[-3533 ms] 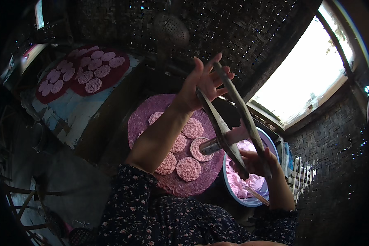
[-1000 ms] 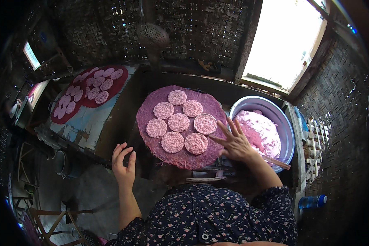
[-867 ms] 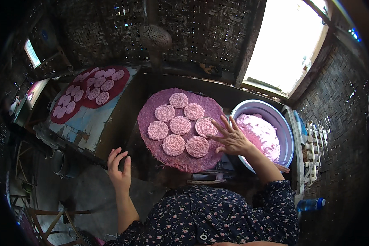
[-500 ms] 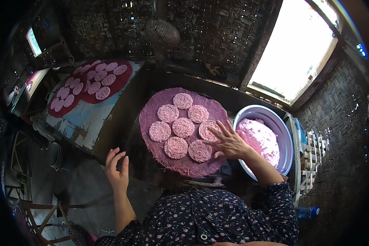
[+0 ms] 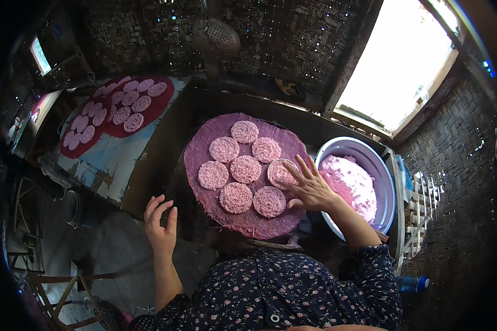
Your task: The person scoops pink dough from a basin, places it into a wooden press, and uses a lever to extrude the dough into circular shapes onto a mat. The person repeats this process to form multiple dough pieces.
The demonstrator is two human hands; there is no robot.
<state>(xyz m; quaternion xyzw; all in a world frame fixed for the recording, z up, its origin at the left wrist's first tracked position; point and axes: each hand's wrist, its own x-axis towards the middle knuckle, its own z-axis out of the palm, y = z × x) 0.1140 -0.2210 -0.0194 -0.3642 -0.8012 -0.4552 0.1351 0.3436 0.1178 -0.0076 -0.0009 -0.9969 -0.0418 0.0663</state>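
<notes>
A round purple woven mat (image 5: 204,206) lies before me, with several round, flat pink cakes of rough, stringy texture (image 5: 246,169) on it. My right hand (image 5: 313,191) is spread over the mat's right side. Its fingertips rest on or just above the rightmost cake (image 5: 278,171), which seems to have a thin pale ring round its edge; the fingers partly hide it. Left of the mat, my left hand (image 5: 161,226) hovers with loosely bent fingers apart and nothing in it. A large grey-blue basin (image 5: 391,190) of pink and white dough-like mass (image 5: 359,185) stands under my right forearm.
On a worn, pale blue table (image 5: 102,157) at the left lie dark red round mats (image 5: 159,110) with more pink discs. A perforated ladle (image 5: 217,36) hangs on the woven wall. A blue-capped bottle (image 5: 412,284) sits at lower right, a bucket (image 5: 72,207) at lower left.
My right hand has shifted slightly right and up, uncovering more of the lowest right cake. My left hand has moved slightly right. The whole view has tilted a little.
</notes>
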